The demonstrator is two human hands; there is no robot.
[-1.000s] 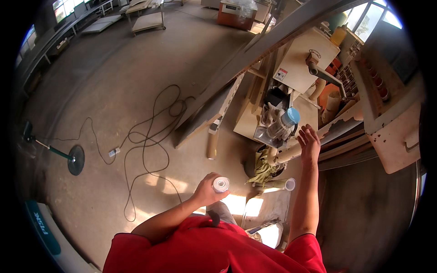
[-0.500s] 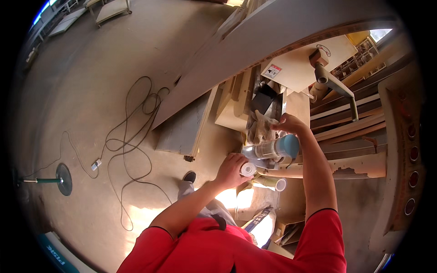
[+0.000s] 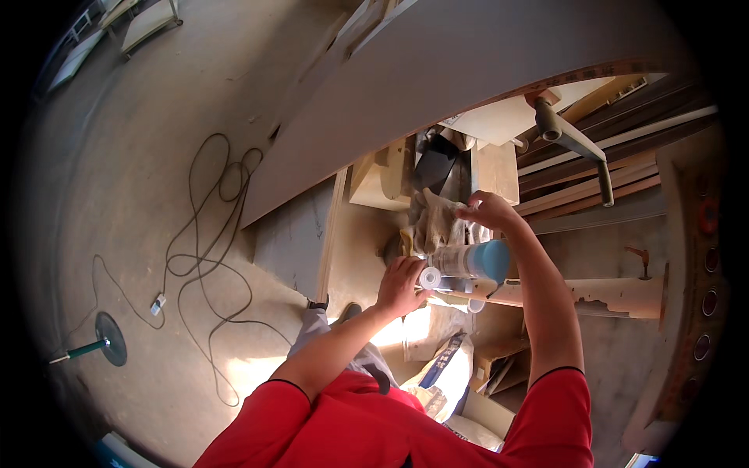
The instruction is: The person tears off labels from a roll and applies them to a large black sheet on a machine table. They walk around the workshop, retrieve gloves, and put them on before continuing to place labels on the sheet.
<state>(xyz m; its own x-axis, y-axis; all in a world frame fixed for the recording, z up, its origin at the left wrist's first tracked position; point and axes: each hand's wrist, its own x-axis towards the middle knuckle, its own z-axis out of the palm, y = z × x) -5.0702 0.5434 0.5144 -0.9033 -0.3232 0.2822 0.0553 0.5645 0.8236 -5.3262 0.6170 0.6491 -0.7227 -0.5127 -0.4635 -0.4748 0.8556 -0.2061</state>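
Note:
My left hand (image 3: 400, 288) is closed around a small white roll (image 3: 430, 278), its round end with a hollow core facing up. Just right of it lies a clear bottle with a light blue cap (image 3: 490, 260), tilted on its side. Beyond the bottle, my right hand (image 3: 491, 212) pinches the edge of a crumpled off-white cloth (image 3: 437, 222) that looks like work gloves. The fingertips are partly hidden against the fabric. A flat black object (image 3: 437, 165) rests behind the cloth.
A large grey panel (image 3: 374, 117) spans the far side. A crank handle (image 3: 581, 140) juts out at right, above stacked strips (image 3: 597, 191) and a pale pipe (image 3: 616, 296). A printed sack (image 3: 449, 370) stands below. Looped cable (image 3: 199, 257) lies on the floor at left.
My view has shifted slightly. The white roll has come closer to the bottle. The cloth under my right hand looks more spread out.

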